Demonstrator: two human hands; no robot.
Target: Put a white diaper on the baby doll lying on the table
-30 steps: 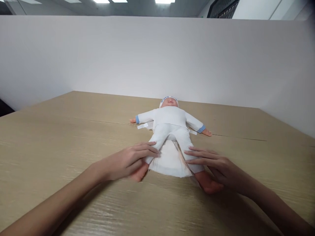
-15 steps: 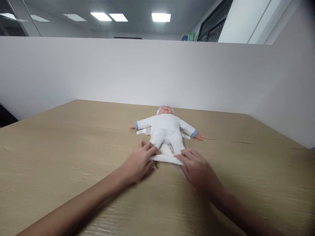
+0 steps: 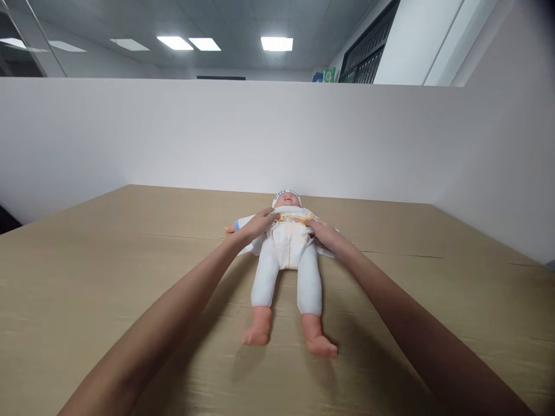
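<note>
A baby doll (image 3: 265, 284) in white clothes and a printed hat lies on its back, head away from me, bare feet towards me. The white diaper (image 3: 290, 245) passes up between its legs and covers the front of its belly, with an orange printed band at the top. My left hand (image 3: 260, 223) grips the diaper's upper left corner. At the upper right corner my right hand (image 3: 324, 233) has its fingers closed on the edge. White side flaps of the diaper stick out beneath both wrists. The doll's right-side arm is mostly hidden behind my right hand.
The doll lies on a wood-coloured table (image 3: 130, 260) with a thin seam running across it. A white partition (image 3: 195, 138) rises behind the table and continues along the right side.
Both hands have moved away from me, from near the doll's feet to its belly, bringing the diaper's front up over it. The doll's legs and feet now show, stretched towards me.
</note>
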